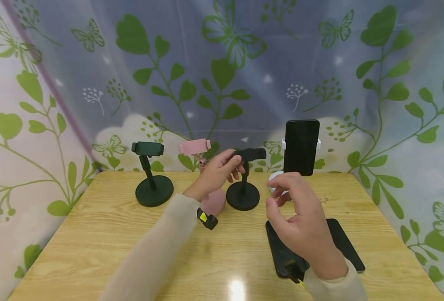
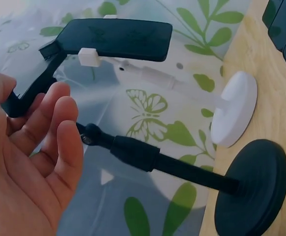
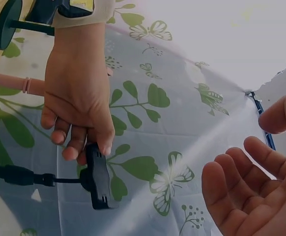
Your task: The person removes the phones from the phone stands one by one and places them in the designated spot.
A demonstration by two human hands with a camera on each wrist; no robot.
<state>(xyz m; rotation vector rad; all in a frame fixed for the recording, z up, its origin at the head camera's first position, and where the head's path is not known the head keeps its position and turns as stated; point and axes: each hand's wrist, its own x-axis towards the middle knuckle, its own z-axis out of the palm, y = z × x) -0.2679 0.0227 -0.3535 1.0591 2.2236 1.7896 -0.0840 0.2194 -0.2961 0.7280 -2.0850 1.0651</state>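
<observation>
A black phone stand (image 1: pixel 243 195) stands upright near the back of the wooden table. My left hand (image 1: pixel 222 167) pinches the left end of its clamp head (image 1: pixel 255 154) between thumb and fingers; the clamp is bare. In the left wrist view the stand's jointed pole (image 2: pixel 133 151) runs down to a round base (image 2: pixel 253 191). My right hand (image 1: pixel 301 213) hovers over the table's right side with fingers loosely bent, holding nothing; in the right wrist view it is apart from the clamp. Behind it, a white stand (image 2: pixel 236 110) carries a dark phone (image 1: pixel 302 147).
A dark green stand (image 1: pixel 154 191) and a pink stand (image 1: pixel 195 146) are at the back left, the pink one partly behind my left arm. Dark phones (image 1: pixel 345 244) lie flat under and beside my right hand. Patterned cloth (image 1: pixel 192 83) hangs behind the table.
</observation>
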